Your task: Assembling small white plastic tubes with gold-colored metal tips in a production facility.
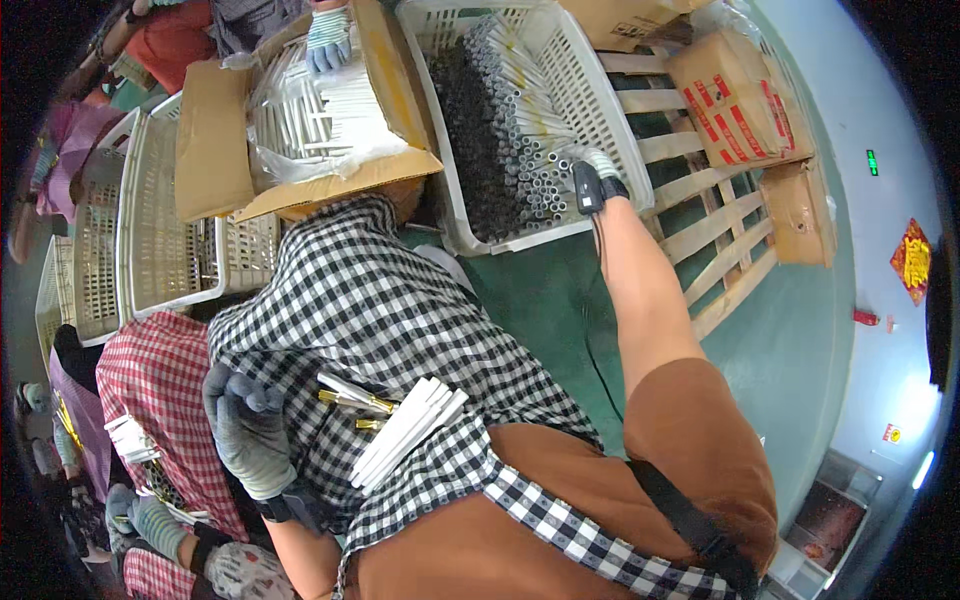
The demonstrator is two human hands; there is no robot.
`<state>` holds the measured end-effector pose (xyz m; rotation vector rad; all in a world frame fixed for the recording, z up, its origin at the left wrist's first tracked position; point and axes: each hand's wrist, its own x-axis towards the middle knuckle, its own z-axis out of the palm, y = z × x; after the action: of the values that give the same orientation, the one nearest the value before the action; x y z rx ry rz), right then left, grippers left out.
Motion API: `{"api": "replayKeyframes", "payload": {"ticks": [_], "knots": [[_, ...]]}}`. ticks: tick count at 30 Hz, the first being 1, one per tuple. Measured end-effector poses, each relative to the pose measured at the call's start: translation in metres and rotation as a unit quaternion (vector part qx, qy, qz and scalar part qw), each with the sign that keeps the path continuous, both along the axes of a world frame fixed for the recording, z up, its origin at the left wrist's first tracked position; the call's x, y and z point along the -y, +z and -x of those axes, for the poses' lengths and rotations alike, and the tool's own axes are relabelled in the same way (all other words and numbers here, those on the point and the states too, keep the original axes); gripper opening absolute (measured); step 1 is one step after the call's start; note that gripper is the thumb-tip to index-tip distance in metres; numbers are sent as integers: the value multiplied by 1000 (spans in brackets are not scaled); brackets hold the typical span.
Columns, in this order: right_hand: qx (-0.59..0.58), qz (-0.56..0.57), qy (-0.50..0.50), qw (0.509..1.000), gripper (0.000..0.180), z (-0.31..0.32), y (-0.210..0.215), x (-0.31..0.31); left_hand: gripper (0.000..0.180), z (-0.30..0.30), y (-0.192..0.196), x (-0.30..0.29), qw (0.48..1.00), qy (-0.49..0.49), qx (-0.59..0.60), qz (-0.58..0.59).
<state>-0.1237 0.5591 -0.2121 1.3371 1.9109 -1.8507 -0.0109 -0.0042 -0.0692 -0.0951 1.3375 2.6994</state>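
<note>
My right hand (pixel 597 168), in a pale glove with a black device at the wrist, reaches into a white plastic crate (pixel 610 105). It is at the ends of grey-white tubes (pixel 545 190) stacked beside darker, black-ended ones (pixel 470 140); its fingers are mostly hidden. My left hand (pixel 245 430), in a grey glove, hovers left of my lap with its fingers curled in; whatever they may hold is hidden. A bundle of white tubes (pixel 408 435) lies on my checked apron (pixel 400 310). Beside it are thinner white pieces with gold-coloured metal ends (pixel 360 396).
An open cardboard box (pixel 215 140) of white tubes stands ahead, with another person's gloved hand (pixel 328 42) in it. Empty-looking white crates (pixel 175 240) and co-workers are at left. A wooden pallet (pixel 715 190) carries cartons (pixel 735 100) at right. A black cable (pixel 592 350) hangs from my right wrist.
</note>
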Motion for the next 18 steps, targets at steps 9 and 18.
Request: {"api": "replayKeyframes", "payload": {"ticks": [9, 18], "knots": [[39, -281, 186, 941, 31, 13, -64, -43, 38, 0, 4, -3, 998, 49, 24, -12], [-93, -327, 145, 929, 72, 19, -58, 28, 36, 1, 1, -1, 1000, 18, 9, -18]]}}
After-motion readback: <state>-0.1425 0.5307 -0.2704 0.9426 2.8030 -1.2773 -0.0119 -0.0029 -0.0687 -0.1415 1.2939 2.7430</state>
